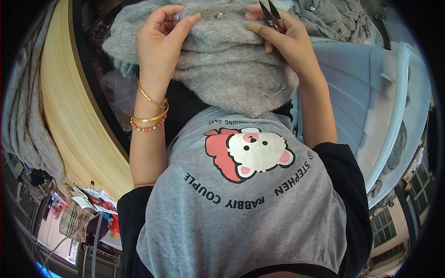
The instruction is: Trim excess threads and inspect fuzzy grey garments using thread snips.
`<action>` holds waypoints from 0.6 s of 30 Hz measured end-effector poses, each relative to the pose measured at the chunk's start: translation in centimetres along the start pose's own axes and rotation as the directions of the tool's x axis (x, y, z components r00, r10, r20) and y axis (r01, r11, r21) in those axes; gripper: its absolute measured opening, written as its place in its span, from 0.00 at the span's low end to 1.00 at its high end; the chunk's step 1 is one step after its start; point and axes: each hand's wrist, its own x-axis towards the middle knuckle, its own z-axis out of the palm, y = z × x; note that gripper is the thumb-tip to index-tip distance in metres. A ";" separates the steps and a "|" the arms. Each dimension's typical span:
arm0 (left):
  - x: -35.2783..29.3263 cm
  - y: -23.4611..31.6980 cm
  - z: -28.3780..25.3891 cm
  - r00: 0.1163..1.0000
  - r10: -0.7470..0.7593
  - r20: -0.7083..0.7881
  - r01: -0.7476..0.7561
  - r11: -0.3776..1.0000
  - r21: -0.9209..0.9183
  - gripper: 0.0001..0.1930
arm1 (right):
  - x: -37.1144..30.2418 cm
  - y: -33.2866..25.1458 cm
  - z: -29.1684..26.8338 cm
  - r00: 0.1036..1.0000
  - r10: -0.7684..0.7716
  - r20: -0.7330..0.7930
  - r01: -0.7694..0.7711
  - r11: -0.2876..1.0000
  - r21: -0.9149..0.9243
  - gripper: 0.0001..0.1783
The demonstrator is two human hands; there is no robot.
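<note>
A fluffy grey knit garment (227,60) lies bunched over my lap. My left hand (160,41) pinches its upper edge between thumb and fingers, beside a sparkly button. Further right along the same edge, my right hand (289,39) grips the knit with thumb and fingertips. Small dark thread snips (273,15) are also held in that hand, their blades pointing up and apart. Between my hands another sparkly button (219,15) sits on the stretched edge, and a third shows by the right fingertips. A loose thread end (277,92) lies on the lower folds.
To the right stands a large pale-blue plastic tub (357,88), with more grey knitwear (343,18) at its far end. A light wooden tabletop (74,106) curves along my left, and grey knit (28,102) hangs beyond it. Clear plastic (121,90) lies near my left forearm.
</note>
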 end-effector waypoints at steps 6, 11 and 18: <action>-1.1 1.0 1.5 0.992 0.084 -0.090 -0.019 0.826 0.564 0.17 | -0.9 0.8 1.2 0.994 -0.106 0.004 0.106 0.989 -0.102 0.16; -1.5 1.8 2.0 0.836 0.548 -0.005 -0.387 0.596 0.704 0.12 | -1.1 1.0 1.2 0.995 -0.100 0.025 0.101 0.993 -0.068 0.15; -1.8 2.4 3.0 0.955 0.295 -0.007 -0.193 0.642 0.742 0.13 | -0.9 1.8 1.0 0.994 -0.104 0.023 0.105 0.993 -0.043 0.14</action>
